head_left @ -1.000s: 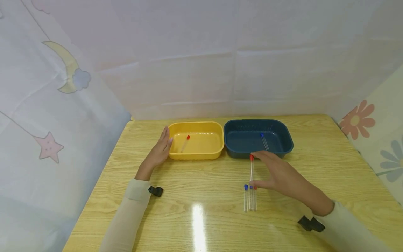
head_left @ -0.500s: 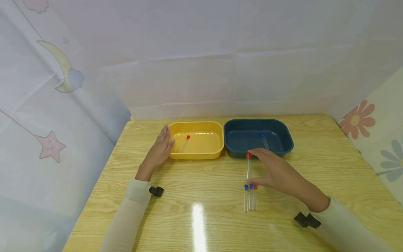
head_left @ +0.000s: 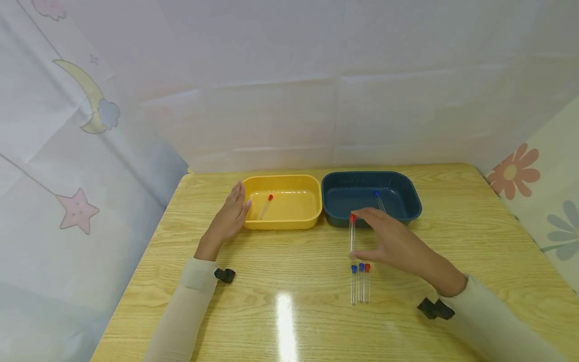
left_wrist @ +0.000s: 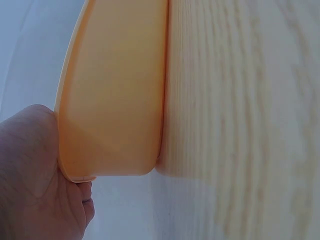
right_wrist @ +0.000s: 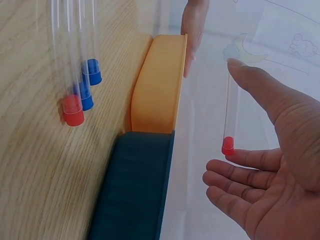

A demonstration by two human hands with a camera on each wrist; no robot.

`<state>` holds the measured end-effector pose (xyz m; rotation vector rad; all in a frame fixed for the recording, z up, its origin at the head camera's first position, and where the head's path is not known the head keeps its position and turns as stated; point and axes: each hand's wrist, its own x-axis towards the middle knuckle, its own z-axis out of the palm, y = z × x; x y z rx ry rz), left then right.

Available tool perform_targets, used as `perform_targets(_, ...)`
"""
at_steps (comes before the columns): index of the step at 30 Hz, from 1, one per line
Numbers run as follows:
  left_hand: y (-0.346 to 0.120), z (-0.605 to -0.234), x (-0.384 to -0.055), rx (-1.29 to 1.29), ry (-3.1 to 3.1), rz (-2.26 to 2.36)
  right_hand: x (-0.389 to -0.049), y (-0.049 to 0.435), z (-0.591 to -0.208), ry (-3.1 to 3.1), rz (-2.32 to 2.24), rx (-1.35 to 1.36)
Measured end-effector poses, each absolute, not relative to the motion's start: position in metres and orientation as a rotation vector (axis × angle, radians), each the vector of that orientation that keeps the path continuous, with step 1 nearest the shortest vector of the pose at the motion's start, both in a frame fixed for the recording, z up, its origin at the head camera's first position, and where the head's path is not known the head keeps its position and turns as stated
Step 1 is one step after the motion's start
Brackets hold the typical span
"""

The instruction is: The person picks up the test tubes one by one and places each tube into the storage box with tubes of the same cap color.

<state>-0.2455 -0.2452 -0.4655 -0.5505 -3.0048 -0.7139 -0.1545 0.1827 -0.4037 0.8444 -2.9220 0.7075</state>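
Red-capped tube [head_left: 352,235] held above table [head_left: 244,306] by right hand [head_left: 398,244]

The tube is pinched by its ends near the front of the blue bin [head_left: 346,201]. The yellow bin [head_left: 282,224] is gripped at its left end by the left hand [head_left: 227,217]. Three loose tubes [head_left: 361,285] are laid nearer; another red-tipped tube [head_left: 267,205] is contained in the yellow bin, a blue-capped tube [head_left: 377,197] in the blue.

A slim clear tube [head_left: 352,236], its red cap [head_left: 352,217] on, is held in the air roughly level, capped end farthest away; a glossy yellow oblong tub [head_left: 280,224] with rounded corners sits upright to its left
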Motion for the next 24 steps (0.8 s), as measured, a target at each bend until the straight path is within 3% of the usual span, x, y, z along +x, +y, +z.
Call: perform_targets(24, -0.245, -0.467, -0.246, -0.555, -2.998, -0.703, -0.174, 0.162, -0.393, -2.912, 0.732, 0.882)
